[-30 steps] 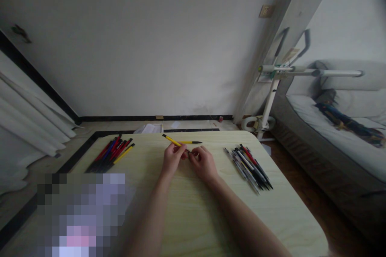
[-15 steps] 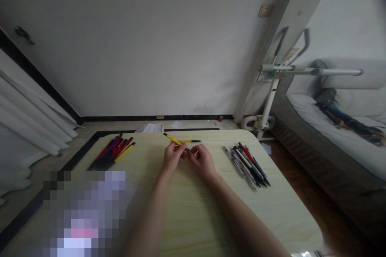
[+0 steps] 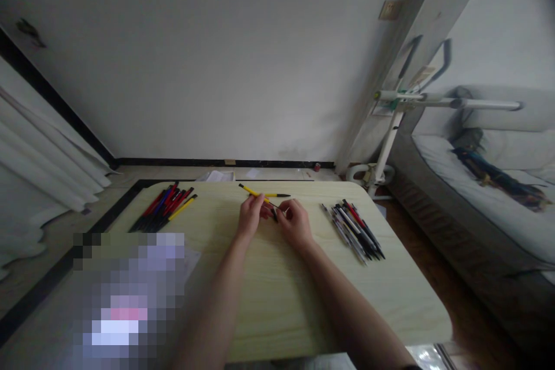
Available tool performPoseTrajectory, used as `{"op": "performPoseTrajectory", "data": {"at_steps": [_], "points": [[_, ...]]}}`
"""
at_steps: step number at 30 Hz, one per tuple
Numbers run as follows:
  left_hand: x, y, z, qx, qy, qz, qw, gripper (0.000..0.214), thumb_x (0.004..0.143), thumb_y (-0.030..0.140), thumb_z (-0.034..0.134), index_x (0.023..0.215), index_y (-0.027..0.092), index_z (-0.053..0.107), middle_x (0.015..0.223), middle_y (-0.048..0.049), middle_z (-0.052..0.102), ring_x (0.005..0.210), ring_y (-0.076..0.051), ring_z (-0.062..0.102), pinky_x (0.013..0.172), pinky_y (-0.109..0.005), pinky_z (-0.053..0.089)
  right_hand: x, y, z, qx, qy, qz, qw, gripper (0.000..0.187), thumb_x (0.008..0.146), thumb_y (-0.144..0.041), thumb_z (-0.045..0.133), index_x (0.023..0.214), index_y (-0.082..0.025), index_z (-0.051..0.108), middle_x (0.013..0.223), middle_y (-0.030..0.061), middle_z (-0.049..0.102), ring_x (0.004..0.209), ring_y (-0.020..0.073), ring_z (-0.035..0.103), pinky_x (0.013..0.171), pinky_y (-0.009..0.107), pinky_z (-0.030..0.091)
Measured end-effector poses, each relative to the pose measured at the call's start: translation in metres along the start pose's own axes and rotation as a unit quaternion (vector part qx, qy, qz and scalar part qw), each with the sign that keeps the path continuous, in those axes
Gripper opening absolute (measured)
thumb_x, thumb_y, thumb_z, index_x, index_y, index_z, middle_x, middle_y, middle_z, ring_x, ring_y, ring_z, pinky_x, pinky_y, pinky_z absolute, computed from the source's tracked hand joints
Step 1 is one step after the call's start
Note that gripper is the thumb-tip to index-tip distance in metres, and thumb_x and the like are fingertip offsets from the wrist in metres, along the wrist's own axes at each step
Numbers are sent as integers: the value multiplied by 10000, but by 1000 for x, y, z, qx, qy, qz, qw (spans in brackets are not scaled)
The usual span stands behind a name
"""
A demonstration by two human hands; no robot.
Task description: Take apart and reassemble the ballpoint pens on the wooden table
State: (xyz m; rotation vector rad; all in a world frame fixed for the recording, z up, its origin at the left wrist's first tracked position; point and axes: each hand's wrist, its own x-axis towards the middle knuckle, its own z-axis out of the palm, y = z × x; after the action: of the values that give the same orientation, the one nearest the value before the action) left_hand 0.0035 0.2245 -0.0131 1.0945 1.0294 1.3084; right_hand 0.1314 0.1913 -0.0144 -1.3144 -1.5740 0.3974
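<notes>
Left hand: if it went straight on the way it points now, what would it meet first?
Beyond the held yellow pen, the left hand would probably meet the loose yellow pen on the table. Height is unclear, so it might pass above.

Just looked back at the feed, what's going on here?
A person's left hand holds a yellow pen, and the right hand is close to its nearer end; what that hand grips is too small to tell. A second yellow pen lies on the table beyond the hands. One pen pile lies to the left, another pile to the right.
</notes>
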Motion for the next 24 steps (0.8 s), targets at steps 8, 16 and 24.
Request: {"op": "performPoseTrajectory", "data": {"at_steps": [8, 16, 24], "points": [[-1, -1, 2, -27, -5, -21, 999, 304, 672, 385, 571, 772, 100, 598, 650, -42, 610, 470, -97, 538, 457, -201, 410, -3, 2, 1, -12, -17, 6, 1000, 96, 737, -251, 478, 736, -172, 533, 680, 0, 505, 552, 99, 429, 524, 216, 354], [-4, 5, 5, 2, -10, -1, 1000, 467, 648, 353, 610, 1046, 120, 534, 569, 16, 552, 401, -58, 441, 386, -165, 335, -3, 1, 1, -3, -16, 4, 1000, 144, 742, -267, 468, 755, -168, 572, 664, 9, 538, 546, 102, 447, 528, 217, 365], [-5, 3, 6, 18, -1, 12, 1000, 794, 628, 317, 642, 1283, 184, 215, 620, 32, 569, 393, -52, 452, 374, -146, 333, -1, 0, 0, 9, -14, 21, 1000, 157, 736, -273, 472, 735, -160, 581, 637, 11, 566, 548, 109, 471, 525, 216, 373]]}}
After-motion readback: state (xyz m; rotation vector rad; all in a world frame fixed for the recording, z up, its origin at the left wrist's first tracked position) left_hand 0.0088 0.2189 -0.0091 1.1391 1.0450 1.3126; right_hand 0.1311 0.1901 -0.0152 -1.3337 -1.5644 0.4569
